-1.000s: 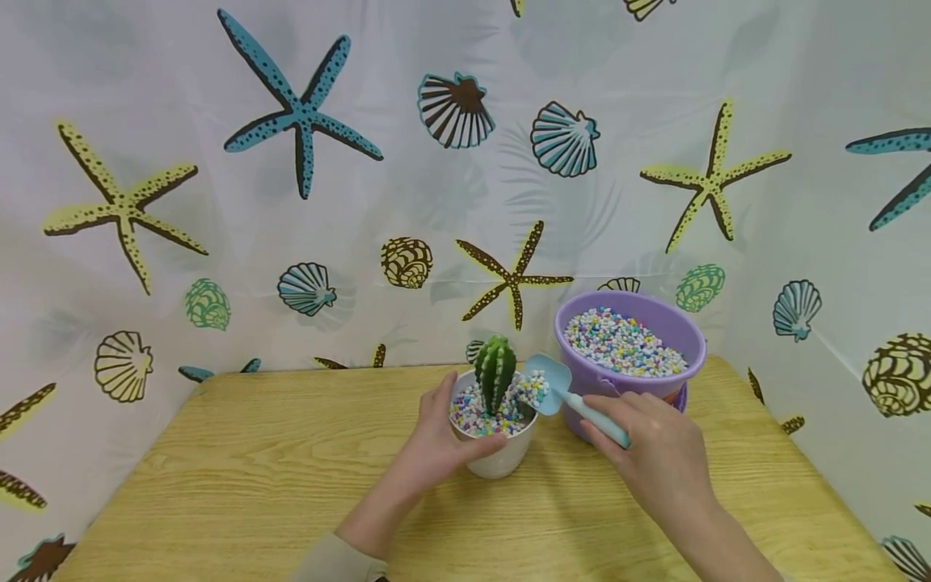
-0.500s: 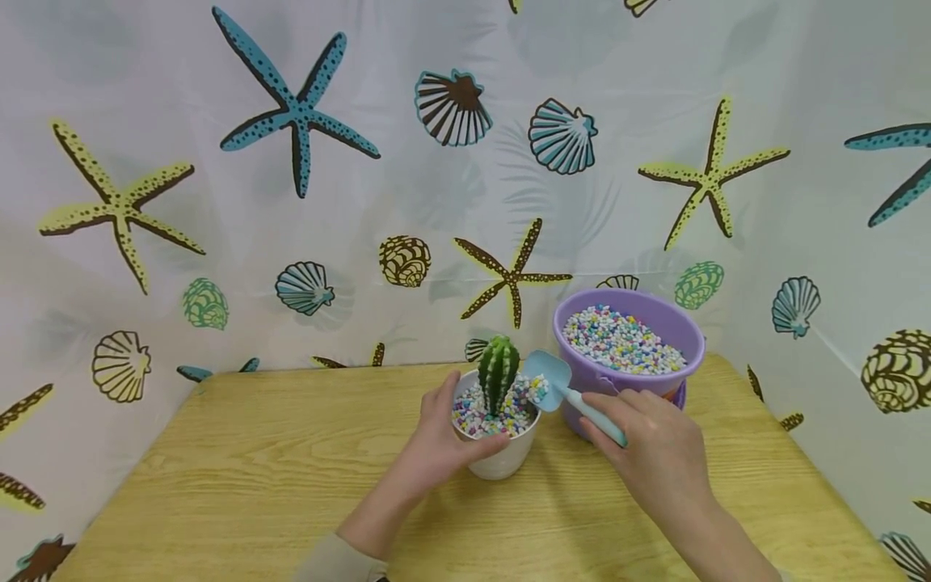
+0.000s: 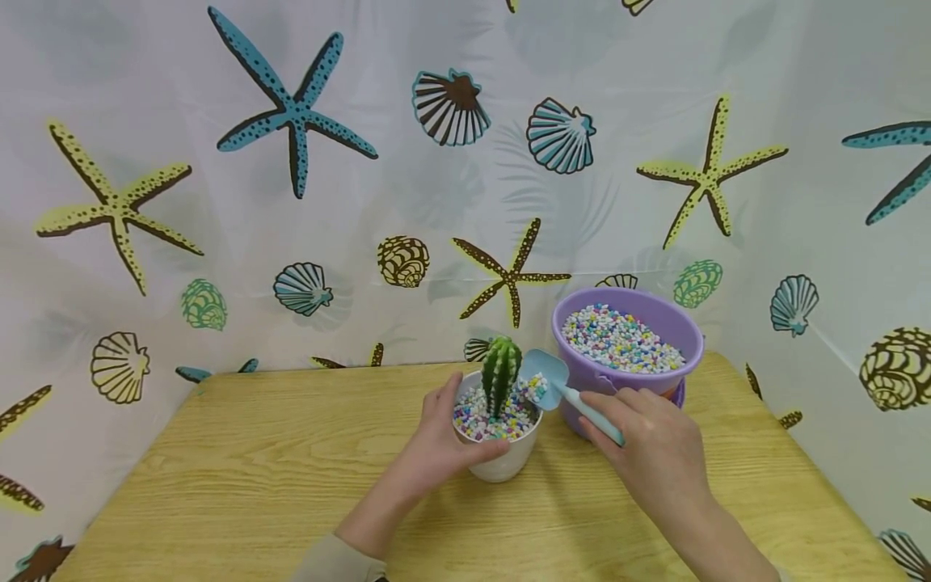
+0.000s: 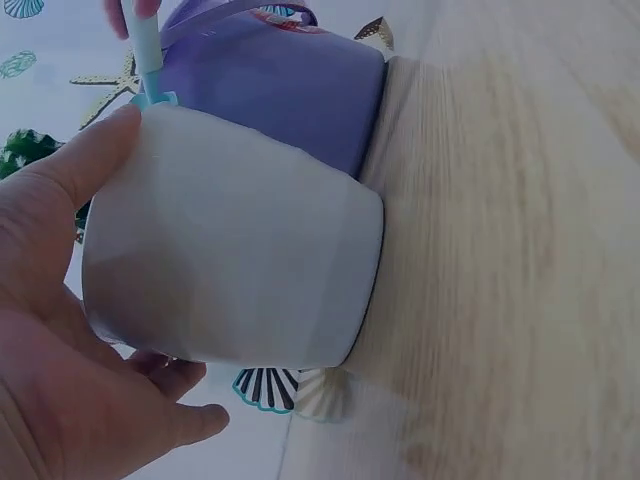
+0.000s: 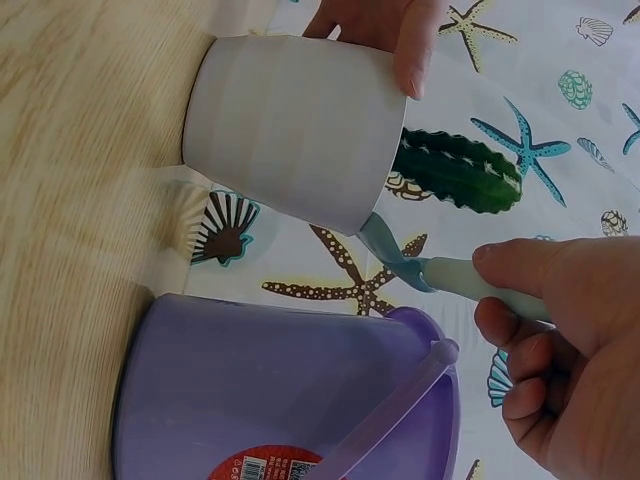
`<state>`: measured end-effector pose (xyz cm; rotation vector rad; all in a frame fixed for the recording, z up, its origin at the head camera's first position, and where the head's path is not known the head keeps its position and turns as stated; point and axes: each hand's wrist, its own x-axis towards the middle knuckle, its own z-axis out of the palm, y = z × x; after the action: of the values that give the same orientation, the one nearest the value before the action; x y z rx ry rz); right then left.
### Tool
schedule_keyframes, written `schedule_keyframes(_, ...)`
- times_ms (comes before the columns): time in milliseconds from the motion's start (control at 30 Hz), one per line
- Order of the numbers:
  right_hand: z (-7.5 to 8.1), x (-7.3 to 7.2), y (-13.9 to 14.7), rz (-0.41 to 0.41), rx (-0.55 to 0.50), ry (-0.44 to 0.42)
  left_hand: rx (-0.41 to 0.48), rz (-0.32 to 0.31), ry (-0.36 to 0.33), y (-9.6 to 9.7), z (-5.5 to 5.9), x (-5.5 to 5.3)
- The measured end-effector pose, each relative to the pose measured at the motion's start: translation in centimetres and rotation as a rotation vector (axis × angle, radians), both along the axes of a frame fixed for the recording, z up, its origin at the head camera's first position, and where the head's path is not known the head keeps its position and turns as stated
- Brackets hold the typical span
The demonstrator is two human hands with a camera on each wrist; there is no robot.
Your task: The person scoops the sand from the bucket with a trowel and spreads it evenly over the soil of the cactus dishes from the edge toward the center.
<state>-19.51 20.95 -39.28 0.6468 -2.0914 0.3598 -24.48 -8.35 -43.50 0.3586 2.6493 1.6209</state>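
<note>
A white flowerpot (image 3: 502, 466) stands on the table, with a green cactus (image 3: 502, 376) upright in it amid small multicoloured pebbles (image 3: 476, 414). My left hand (image 3: 449, 440) holds the pot from the left, thumb at the near side of the rim, fingers round the far side. In my right hand (image 3: 655, 444) the pale blue handle of a small shovel (image 3: 554, 373) is gripped between thumb and fingers. The shovel's blade tilts over the pot's right rim and carries a small heap of pebbles. In the right wrist view, the blade's tip (image 5: 378, 240) meets the rim.
A purple bucket (image 3: 672, 331) full of the same pebbles (image 3: 618, 339) stands right behind the pot, its handle (image 5: 400, 405) hanging down its side. Wooden tabletop (image 3: 276, 469) spreads to the left. A curtain (image 3: 349, 202) printed with starfish and shells encloses the back and sides.
The heap on the shovel has become smaller, and pebbles lie fuller on the pot's right side. Both hands keep their hold. The pot appears shifted very slightly right.
</note>
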Motion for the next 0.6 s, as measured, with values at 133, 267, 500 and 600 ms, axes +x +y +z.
schedule_keyframes(133,-0.04,-0.06,0.02,-0.002,0.008,-0.001,0.003,-0.015,-0.013,-0.28,0.13,0.03)
schedule_keyframes(267,-0.12,-0.09,-0.02,-0.004,0.012,-0.001,0.08,-0.046,-0.046,-0.71,0.23,-0.1)
schedule_keyframes(500,-0.26,-0.08,-0.01,-0.004,0.014,0.016,0.056,-0.012,-0.021,-0.08,0.12,0.02)
schedule_keyframes(600,-0.23,-0.1,-0.02,-0.002,0.018,0.027,0.001,0.009,-0.001,0.27,0.07,0.12)
